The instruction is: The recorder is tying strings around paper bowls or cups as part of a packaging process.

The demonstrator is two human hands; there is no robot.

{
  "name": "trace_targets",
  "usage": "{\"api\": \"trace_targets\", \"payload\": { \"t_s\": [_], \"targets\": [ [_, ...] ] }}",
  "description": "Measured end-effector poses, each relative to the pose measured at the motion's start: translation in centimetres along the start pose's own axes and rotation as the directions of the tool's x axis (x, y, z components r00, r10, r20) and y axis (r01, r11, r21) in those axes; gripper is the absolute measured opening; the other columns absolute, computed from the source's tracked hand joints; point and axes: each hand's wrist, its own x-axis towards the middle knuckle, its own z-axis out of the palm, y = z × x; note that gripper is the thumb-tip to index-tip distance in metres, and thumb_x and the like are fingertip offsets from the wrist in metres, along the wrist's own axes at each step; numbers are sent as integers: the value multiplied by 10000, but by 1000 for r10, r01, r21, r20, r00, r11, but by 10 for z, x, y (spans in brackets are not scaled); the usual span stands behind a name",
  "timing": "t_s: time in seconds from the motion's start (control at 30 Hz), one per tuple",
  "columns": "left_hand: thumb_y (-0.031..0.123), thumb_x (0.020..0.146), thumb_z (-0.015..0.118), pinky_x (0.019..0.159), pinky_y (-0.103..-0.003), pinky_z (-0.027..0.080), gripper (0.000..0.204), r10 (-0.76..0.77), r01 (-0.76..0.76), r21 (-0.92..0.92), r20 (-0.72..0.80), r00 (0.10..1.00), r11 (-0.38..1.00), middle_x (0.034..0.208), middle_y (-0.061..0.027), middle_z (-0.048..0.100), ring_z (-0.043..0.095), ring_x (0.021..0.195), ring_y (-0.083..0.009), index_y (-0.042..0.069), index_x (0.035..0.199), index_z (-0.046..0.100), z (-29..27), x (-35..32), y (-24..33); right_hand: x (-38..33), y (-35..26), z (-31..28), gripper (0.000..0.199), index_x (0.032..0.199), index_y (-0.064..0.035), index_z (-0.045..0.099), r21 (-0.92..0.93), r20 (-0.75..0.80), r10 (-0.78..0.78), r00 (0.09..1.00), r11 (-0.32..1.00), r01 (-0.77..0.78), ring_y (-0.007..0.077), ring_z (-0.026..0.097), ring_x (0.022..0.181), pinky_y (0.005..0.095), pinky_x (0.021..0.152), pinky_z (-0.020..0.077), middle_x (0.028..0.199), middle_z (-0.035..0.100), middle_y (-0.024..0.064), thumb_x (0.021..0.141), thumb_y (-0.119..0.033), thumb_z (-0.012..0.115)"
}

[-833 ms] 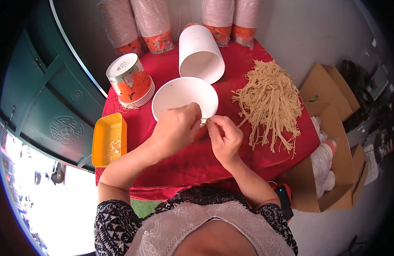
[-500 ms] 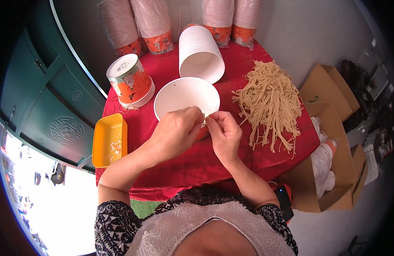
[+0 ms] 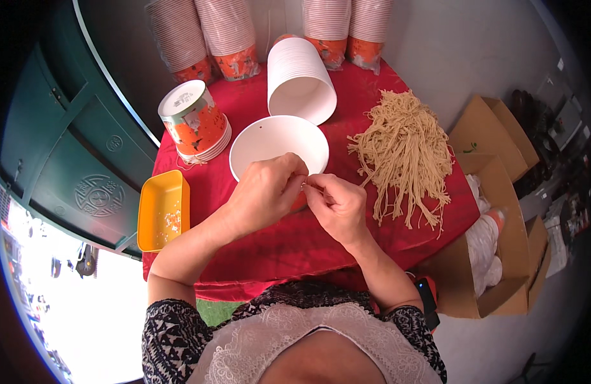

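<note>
A yellow tray (image 3: 144,214) holds white bits (image 3: 172,223); orange buckets (image 3: 202,130) stand upturned; a white bucket (image 3: 263,146) has one dark speck (image 3: 260,127) inside. At its near rim, left hand (image 3: 265,191) and right hand (image 3: 340,206) pinch a tiny pale piece (image 3: 303,185) between fingertips.

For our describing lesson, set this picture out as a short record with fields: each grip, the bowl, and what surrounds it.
Left-hand grip: fingers curled, tips partly hidden
Right-hand grip: thumb and fingers pinching a small pale thing, unidentifiable
Bowl: white inside, open side up
Behind bowl: nested white bowls, lying sideways
Left: yellow tray with white bits; upturned orange stack
Right: tan strands, heaped
Surface: red cloth
</note>
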Motion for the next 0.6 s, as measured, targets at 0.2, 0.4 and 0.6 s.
{"api": "trace_targets", "payload": {
  "t_s": [0.2, 0.4, 0.6],
  "targets": [
    [-3, 851, 611, 621, -365, 520, 39, 14, -14, -14, 8, 1000, 1000, 768, -168, 665, 672, 706, -295, -27, 882, 607, 3, 5, -4, -5, 1, 3, 31, 883, 18, 668, 269, -8, 168, 986, 950, -160, 77, 604, 587, 235, 522, 472, 710, 668, 23, 873, -11, 666],
    [-26, 855, 625, 685, -315, 524, 91, -121, 126, -106, 49, 991, 986, 852, -117, 669, 664, 779, -193, -23, 945, 612, -2, 3, -1, -8, 5, 2, 119, 922, 1, 663, 731, 258, 486, 835, 467, -498, 12, 360, 518, 202, 459, 251, 642, 516, -58, 940, -112, 629],
    [-15, 855, 641, 682, -309, 523, 106, -79, 92, -141, 94, 992, 986, 848, -105, 672, 659, 789, -161, -24, 960, 627, -3, -1, 1, -9, 4, 4, 142, 935, -2, 682, 701, 196, 475, 858, 544, -461, -15, 413, 571, 172, 477, 301, 687, 561, -68, 948, -136, 639]
  ]
}}
